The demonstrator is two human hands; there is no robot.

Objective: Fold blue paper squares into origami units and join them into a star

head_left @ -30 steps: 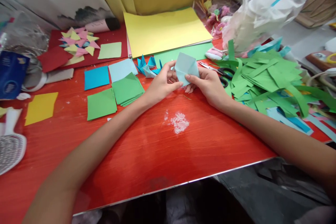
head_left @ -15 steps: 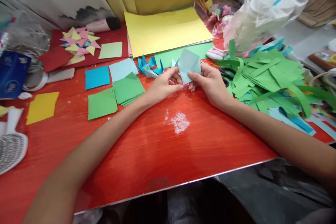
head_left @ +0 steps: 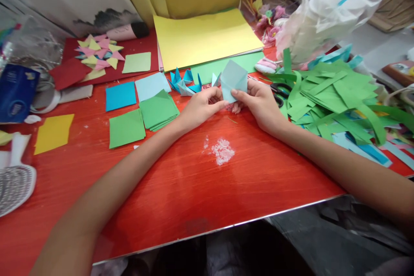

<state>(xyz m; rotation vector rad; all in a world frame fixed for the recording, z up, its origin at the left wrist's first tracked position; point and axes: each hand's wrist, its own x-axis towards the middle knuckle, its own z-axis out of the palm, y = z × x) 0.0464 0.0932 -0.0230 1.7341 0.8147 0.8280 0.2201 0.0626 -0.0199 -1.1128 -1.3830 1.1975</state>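
A pale blue square of folded paper (head_left: 234, 78) is held up above the table, with a crease running across it. My right hand (head_left: 258, 101) pinches its lower right part, thumb in front and fingers behind. At its lower left edge is my left hand (head_left: 207, 105), with curled fingers partly hidden behind the sheet and the thumb along the bottom. Just beyond my left hand stand folded blue paper pieces (head_left: 185, 83). Left of them lie a light blue square (head_left: 152, 86), a darker blue square (head_left: 120, 96) and a stack of green squares (head_left: 159, 111).
Cut green paper strips (head_left: 336, 95) pile up at right beside black-handled scissors (head_left: 281, 90). Large yellow sheets (head_left: 207, 39) lie at the back, a clear plastic bag (head_left: 323, 21) at back right. White residue (head_left: 222, 152) marks the red table (head_left: 200, 189).
My left thumb and fingers have shifted slightly at the pale blue paper's left edge. The paper and my right hand stay almost where they were.
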